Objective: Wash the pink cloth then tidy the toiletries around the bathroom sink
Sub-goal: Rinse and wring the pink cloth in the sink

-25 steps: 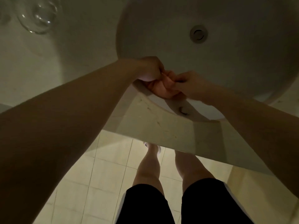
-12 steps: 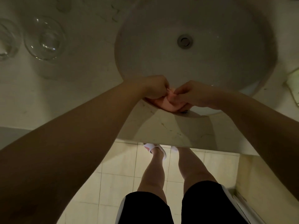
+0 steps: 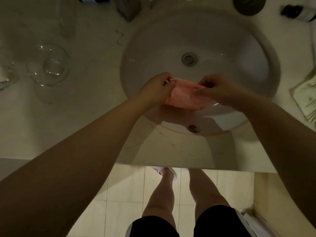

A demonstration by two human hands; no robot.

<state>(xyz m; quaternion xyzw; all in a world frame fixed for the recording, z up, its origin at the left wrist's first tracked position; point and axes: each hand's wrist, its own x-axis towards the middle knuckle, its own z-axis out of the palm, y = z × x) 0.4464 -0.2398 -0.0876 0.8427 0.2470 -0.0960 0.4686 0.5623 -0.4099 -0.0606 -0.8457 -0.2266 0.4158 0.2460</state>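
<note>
Softly crumpled pink cloth (image 3: 185,96) spans round basin (image 3: 256,48).

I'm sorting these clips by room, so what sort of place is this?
Most likely a bathroom: a round white sink with a drain set in a pale counter, toiletries along its back edge and a tiled floor below. Both hands hold a pink cloth over the sink.

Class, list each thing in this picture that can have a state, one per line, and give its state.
Thin pink cloth: stretched between both hands over the basin.
Left hand: pinching the cloth's left edge.
Right hand: pinching its right edge.
Round white sink basin: drain unplugged.
Clear glass: upright.
</note>
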